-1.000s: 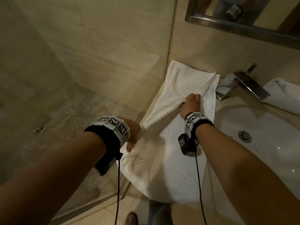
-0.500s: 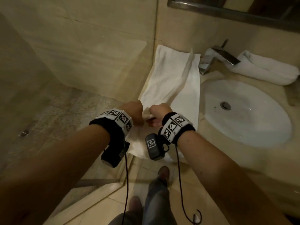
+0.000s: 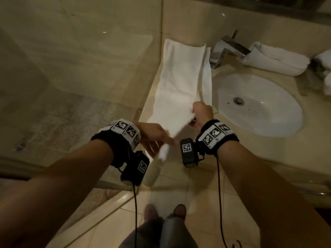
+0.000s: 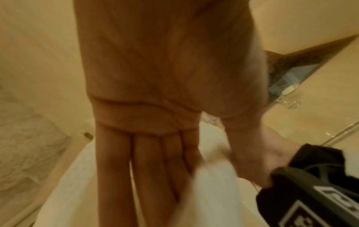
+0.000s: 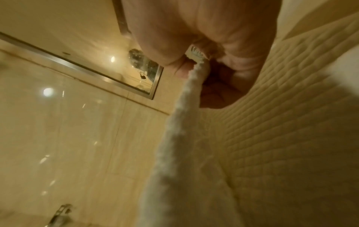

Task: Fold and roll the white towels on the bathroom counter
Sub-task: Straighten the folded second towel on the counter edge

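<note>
A white waffle towel (image 3: 179, 83) lies lengthwise on the counter (image 3: 268, 154) left of the sink, folded into a long strip. Its near end is lifted off the counter edge. My right hand (image 3: 202, 111) grips that end's right corner in a fist; the right wrist view shows the hem (image 5: 186, 107) running out of my right hand (image 5: 213, 46). My left hand (image 3: 155, 138) holds the left corner, a bit of which hangs below it. In the left wrist view the fingers (image 4: 147, 169) are straight and the towel (image 4: 213, 192) sits between them and the thumb, blurred.
A rolled white towel (image 3: 275, 59) lies behind the oval sink (image 3: 259, 122), beside the chrome faucet (image 3: 227, 49). More white cloth (image 3: 325, 72) shows at the right edge. A glass shower wall (image 3: 89, 59) stands on the left. My feet are below the counter edge.
My right hand came back from the towel's middle to its near end beside the left hand. Both hands have since drawn apart, stretching and lifting the near edge.
</note>
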